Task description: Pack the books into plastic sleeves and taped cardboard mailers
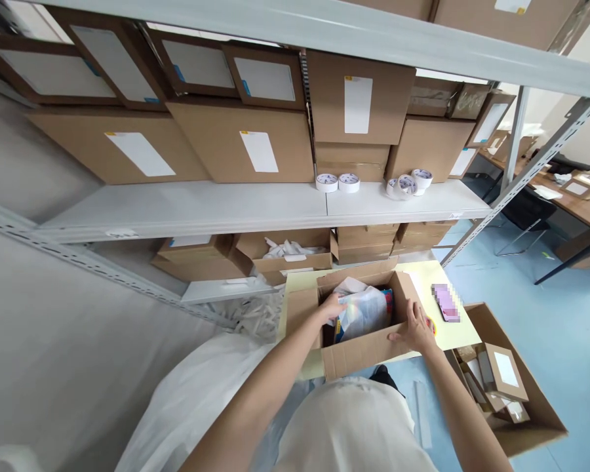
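Observation:
An open cardboard box [361, 344] with its flaps spread sits on a pale yellow table [462, 334]. Inside lies a package in cloudy plastic wrap [366, 313], with blue, yellow and red parts showing at its sides. My left hand [332, 308] reaches over the box's left side and grips the package's left edge; some fingers are hidden. At the front right corner, my right hand [417, 328] holds the box wall, thumb on the front flap and fingers over the side. Crumpled white wrapping [349, 286] shows behind the package.
A phone-like pink object [445, 303] lies on the table's right. Metal shelving [201, 203] ahead carries cartons [275, 151] and tape rolls [349, 183]. On the floor at right stands a large carton [541, 419] with smaller boxes inside. White sheeting [201, 393] hangs at left.

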`<state>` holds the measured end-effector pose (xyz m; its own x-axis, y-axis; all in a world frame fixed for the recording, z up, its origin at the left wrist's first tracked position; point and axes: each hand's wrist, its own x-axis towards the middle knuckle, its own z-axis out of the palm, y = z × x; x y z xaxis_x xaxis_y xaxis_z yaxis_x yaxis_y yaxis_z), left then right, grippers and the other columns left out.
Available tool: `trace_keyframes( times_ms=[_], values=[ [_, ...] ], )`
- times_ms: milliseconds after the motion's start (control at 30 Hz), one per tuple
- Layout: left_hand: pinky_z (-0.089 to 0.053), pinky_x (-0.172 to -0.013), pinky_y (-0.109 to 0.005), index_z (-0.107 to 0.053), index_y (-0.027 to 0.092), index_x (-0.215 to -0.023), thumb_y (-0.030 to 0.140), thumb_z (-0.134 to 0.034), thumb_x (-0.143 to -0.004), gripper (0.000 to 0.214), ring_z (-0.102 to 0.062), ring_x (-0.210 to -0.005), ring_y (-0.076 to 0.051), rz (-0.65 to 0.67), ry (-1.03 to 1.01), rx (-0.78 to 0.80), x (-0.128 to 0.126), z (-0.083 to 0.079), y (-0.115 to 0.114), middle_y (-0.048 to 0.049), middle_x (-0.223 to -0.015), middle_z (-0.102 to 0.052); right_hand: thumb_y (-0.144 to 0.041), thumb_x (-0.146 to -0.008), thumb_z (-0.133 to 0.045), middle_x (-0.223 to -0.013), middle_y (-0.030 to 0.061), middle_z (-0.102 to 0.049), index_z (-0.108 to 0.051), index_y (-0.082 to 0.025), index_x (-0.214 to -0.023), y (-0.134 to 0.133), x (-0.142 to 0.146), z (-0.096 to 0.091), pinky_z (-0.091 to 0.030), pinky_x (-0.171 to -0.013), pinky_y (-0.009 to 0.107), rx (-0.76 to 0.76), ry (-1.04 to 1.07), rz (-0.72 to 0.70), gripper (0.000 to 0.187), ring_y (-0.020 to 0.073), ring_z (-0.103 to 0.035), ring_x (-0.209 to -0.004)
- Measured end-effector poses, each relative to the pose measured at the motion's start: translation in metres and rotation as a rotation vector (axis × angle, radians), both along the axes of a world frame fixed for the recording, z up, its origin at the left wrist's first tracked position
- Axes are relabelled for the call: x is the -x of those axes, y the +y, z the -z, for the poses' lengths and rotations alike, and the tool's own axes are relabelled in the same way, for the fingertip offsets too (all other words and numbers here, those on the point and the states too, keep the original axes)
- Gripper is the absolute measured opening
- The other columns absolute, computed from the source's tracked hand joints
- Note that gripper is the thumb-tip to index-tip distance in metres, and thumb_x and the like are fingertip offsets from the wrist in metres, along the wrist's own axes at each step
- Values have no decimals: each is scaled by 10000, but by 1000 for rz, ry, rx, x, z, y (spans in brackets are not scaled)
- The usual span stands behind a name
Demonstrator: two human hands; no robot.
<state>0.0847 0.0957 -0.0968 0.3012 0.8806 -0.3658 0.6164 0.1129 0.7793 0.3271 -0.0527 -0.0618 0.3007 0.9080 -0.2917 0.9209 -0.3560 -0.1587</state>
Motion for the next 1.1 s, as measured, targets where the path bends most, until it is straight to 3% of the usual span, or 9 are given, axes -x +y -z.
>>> trace_keyframes(
  times_ms=[167, 333, 467, 533, 600, 700, 867, 1000, 1100],
  values=[
    [-365, -1067, -502, -577, 100, -1184, 275, -783, -582, 660, -390, -1368, -430, -6, 131, -95, -7, 2, -17, -293, -1370, -520, -503, -758, -642, -1585, 207, -193, -56, -202, -1544, 2, -4, 4, -247, -1081, 619, -9, 33, -5, 1026, 362, -143, -1477],
    [-283, -1149, -501, -554, 178, -1264, 313, -611, -793, 493, -348, -1416, -348, 139, 129, -393, 20, -28, -55, -193, -1502, -415, -605, -762, -617, -1600, 193, -138, -218, -222, -1518, 4, -17, 12, -258, -1089, 605, -177, 135, 64, 936, 380, -109, -1484],
    [-170, -1186, -567, -391, 161, -1406, 475, -654, -769, 757, -150, -1482, -369, -396, 126, -641, 70, -33, -84, -201, -1590, -214, -643, -806, -524, -1588, 237, -130, -202, -125, -1517, 4, -38, 12, -314, -1100, 529, -503, 317, 347, 937, 374, -158, -1475],
    [-264, -1147, -584, -329, 190, -1431, 515, -687, -728, 853, -288, -1439, -368, -676, -5, -468, 90, -22, -93, -205, -1537, -333, -654, -811, -494, -1557, 242, -229, -117, -112, -1530, 5, -46, 8, -410, -1049, 472, -581, 522, 497, 976, 353, -339, -1409],
    [-427, -1030, -570, -395, 237, -1373, 546, -601, -788, 693, -503, -1302, -342, -790, -247, -185, 102, -9, -98, -166, -1369, -558, -648, -828, -460, -1472, 202, -406, -166, -157, -1519, 6, -52, 3, -501, -949, 420, -594, 783, 544, 897, 307, -538, -1253],
    [-558, -837, -481, -541, 222, -1205, 564, -506, -827, 511, -671, -1068, -313, -740, -555, 69, 103, 0, -103, -126, -1100, -719, -601, -829, -496, -1218, 120, -630, -434, -205, -1373, 8, -56, -1, -553, -818, 370, -601, 1029, 456, 676, 243, -667, -1001],
    [-574, -770, -382, -637, 161, -998, 439, -673, -633, 460, -716, -909, -293, -682, -491, -82, 91, -14, -100, -109, -954, -760, -482, -750, -620, -841, 61, -714, -622, -182, -905, 11, -53, 3, -555, -686, 343, -661, 875, 245, 337, 212, -664, -751],
    [-567, -790, -372, -688, 160, -899, 442, -623, -660, 375, -715, -867, -280, -598, -339, -230, 88, -25, -87, -101, -917, -768, -348, -758, -588, -1056, 111, -724, -652, -194, -919, 17, -37, 2, -576, -743, 376, -583, 626, -27, 232, 239, -696, -849],
    [-554, -869, -392, -702, 151, -1054, 505, -579, -737, 491, -692, -987, -282, -414, -299, -311, 86, -32, -77, -107, -1073, -747, -290, -753, -604, -1208, 130, -684, -685, -200, -999, 24, -31, -3, -535, -924, 459, -507, 459, -292, 274, 288, -666, -1044]
  ],
)
